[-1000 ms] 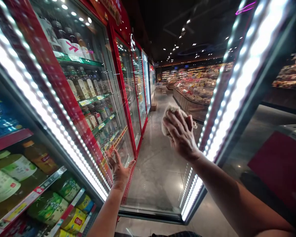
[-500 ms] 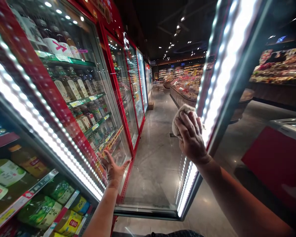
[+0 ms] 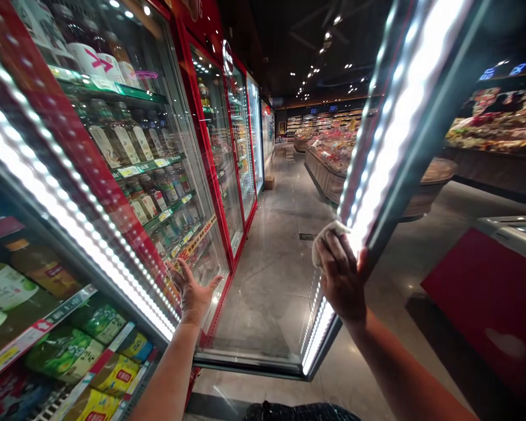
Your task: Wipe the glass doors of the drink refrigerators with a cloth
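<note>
My right hand [image 3: 342, 275] presses a crumpled beige cloth [image 3: 326, 237] against the inner glass of an open cooler door [image 3: 272, 292], close to its lit edge strip [image 3: 377, 158]. Its fingers are closed over the cloth. My left hand [image 3: 191, 289] is open, fingers spread, palm against the red frame [image 3: 127, 228] of the cooler near the door's hinge side. Bottles with green and yellow labels [image 3: 65, 351] fill the shelves inside the open cooler at lower left.
A row of red-framed glass-door coolers [image 3: 228, 152] runs down the left side of the aisle. Low display bins of packaged goods [image 3: 328, 158] line the right. A red chest freezer [image 3: 491, 286] stands at right. The polished grey floor [image 3: 284, 199] stretches ahead.
My right hand has slid the cloth down and to the right across the glass, toward the door's lit edge. My left hand stays spread on the frame.
</note>
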`<state>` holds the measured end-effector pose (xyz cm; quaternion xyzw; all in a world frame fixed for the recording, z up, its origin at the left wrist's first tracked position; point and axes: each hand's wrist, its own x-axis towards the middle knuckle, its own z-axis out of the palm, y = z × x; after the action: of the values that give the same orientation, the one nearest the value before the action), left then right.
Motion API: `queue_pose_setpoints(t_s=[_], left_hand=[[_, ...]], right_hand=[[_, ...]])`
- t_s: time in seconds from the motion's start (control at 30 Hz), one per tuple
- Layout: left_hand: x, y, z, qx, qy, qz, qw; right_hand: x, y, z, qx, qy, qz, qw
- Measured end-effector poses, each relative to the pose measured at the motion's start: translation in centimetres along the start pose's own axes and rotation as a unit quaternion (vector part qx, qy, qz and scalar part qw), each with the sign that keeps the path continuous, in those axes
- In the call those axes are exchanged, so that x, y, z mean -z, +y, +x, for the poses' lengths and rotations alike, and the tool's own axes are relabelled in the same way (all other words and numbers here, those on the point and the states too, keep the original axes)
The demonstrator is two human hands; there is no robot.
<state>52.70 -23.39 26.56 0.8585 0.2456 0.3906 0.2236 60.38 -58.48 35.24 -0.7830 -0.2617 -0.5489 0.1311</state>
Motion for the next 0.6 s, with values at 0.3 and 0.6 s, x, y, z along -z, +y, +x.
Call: queue_pose_setpoints(t_s=[0.3,0.6], left_hand=[[-1.0,-0.1,-1.4,0.013,-0.002,-0.035,0.999],[-1.8,-0.3,-2.7,0.015,-0.007,-0.070,0.997]], right_hand=[[-1.0,-0.2,0.8,-0.012,0.031,0.038,0.999],[-2.4,-0.9,-0.3,0.013,0.035,0.099,0.994]])
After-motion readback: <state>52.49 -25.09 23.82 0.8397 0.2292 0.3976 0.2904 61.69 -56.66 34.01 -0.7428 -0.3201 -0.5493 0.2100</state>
